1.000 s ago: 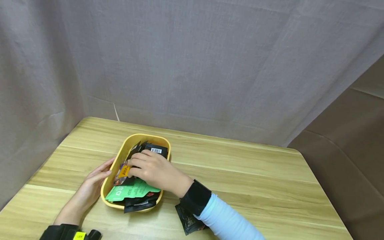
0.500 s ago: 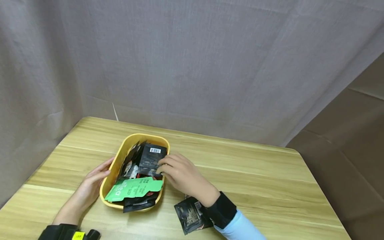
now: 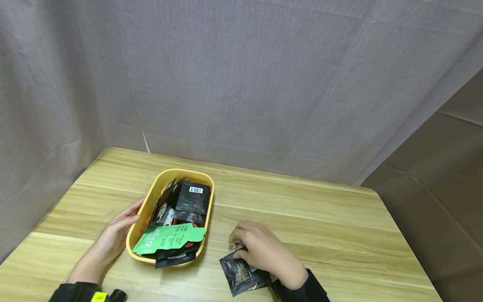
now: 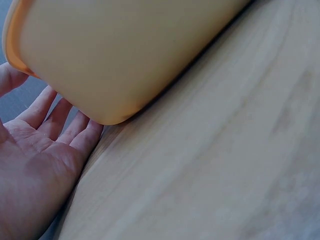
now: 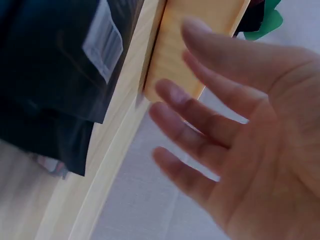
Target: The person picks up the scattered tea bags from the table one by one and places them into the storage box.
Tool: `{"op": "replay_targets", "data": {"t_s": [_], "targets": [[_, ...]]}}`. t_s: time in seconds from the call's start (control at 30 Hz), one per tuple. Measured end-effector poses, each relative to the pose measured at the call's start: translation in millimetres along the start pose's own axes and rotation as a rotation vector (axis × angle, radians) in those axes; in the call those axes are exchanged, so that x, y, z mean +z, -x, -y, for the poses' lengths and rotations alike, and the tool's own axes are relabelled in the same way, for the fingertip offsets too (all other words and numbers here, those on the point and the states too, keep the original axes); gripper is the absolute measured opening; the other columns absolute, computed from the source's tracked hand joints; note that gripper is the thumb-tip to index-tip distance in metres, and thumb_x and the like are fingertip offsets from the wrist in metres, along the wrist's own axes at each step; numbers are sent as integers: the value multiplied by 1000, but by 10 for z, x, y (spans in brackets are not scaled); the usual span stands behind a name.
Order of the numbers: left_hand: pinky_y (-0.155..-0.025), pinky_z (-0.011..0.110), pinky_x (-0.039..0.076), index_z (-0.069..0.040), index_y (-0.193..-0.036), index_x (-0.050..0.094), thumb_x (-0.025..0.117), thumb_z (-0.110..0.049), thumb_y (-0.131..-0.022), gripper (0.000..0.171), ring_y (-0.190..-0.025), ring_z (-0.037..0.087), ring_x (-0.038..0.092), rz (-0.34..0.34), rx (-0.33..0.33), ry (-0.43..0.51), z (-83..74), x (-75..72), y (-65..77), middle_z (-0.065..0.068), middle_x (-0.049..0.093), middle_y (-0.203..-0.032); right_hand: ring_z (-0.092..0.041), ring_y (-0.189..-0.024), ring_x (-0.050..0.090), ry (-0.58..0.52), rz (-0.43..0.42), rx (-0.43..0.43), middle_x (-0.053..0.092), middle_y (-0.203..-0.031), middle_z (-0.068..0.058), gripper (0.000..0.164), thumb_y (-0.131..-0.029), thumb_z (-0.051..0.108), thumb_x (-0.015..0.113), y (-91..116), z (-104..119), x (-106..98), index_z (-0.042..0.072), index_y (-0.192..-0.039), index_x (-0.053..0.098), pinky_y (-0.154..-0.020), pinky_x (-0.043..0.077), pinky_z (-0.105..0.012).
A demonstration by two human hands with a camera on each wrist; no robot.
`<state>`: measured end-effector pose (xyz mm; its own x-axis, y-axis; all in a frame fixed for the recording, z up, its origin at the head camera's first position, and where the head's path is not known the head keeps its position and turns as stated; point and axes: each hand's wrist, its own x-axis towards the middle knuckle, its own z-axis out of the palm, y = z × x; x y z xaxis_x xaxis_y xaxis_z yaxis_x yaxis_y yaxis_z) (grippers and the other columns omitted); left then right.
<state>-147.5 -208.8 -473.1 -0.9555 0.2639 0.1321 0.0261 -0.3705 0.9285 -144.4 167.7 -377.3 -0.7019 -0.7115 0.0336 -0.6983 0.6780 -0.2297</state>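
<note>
A yellow bin (image 3: pixel 131 245) packed with black sachets (image 3: pixel 193 199) stands on the left of the wooden table. Across its near end lies a green packet (image 3: pixel 170 238) with white lettering. My left hand (image 3: pixel 115 233) rests against the bin's left side; in the left wrist view its fingers (image 4: pixel 75 125) reach along the bin wall (image 4: pixel 110 55). My right hand (image 3: pixel 262 251) hovers by a small pile of black sachets (image 3: pixel 237 274) right of the bin. The right wrist view shows its fingers spread and holding nothing, with barcoded black sachets (image 5: pixel 50 85) beside them.
The wooden table (image 3: pixel 320 235) has rounded far corners. Grey cloth (image 3: pixel 241 84) hangs behind it and on the left. Brown panels (image 3: pixel 437 180) stand to the right.
My right hand has left the bin and moved right and nearer, to the sachets on the table. A barcoded black sachet now shows in the bin. The left hand has stayed put.
</note>
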Motion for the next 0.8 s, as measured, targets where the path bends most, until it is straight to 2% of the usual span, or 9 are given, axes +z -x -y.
{"op": "replay_targets", "data": {"t_s": [0.17, 0.3, 0.43, 0.53, 0.67, 0.8], "targets": [[-98, 16, 42, -26, -141, 50, 34, -4, -104, 45, -123, 0, 51, 2, -5, 1, 6, -6, -4, -17, 54, -137, -7, -91, 50, -27, 144, 66, 58, -101, 7, 49, -69, 24, 91, 135, 20, 5, 17, -111, 67, -85, 47, -29], [-98, 16, 41, -24, -143, 49, 34, -5, -104, 45, -123, 0, 50, 2, -3, -2, 15, -16, -10, -17, 54, -137, -8, -89, 46, -29, 182, 88, 55, -101, 7, 59, -63, 24, 94, 181, 3, 19, 15, -114, 65, -82, 46, -28], [-98, 16, 41, -25, -142, 50, 34, -4, -104, 45, -123, -1, 50, -1, 0, -2, 21, -24, -13, -17, 54, -137, -8, -84, 41, -41, 209, 111, 49, -96, 8, 61, -61, 26, 94, 182, -28, 29, 15, -113, 64, -75, 42, -25], [-98, 15, 41, -26, -140, 51, 34, -4, -104, 45, -123, -1, 50, -1, 2, -3, 19, -25, -8, -17, 54, -137, -8, -83, 39, -29, 205, 104, 47, -93, 10, 57, -60, 25, 94, 183, -34, 38, 15, -107, 64, -75, 42, -25], [-98, 15, 41, -27, -140, 50, 34, -5, -104, 45, -124, -2, 49, 5, 5, -4, 9, -21, 0, -18, 53, -137, -8, -85, 44, -13, 174, 88, 53, -94, 9, 55, -60, 22, 95, 183, -43, 38, 15, -102, 61, -81, 45, -30], [-98, 16, 41, -27, -140, 51, 33, -4, -104, 46, -124, -1, 50, 12, 5, 1, 2, -16, -1, -17, 54, -137, -8, -85, 51, -45, 140, 91, 61, -96, 7, 50, -64, 16, 93, 174, -66, 27, 14, -103, 62, -83, 48, -34]]}}
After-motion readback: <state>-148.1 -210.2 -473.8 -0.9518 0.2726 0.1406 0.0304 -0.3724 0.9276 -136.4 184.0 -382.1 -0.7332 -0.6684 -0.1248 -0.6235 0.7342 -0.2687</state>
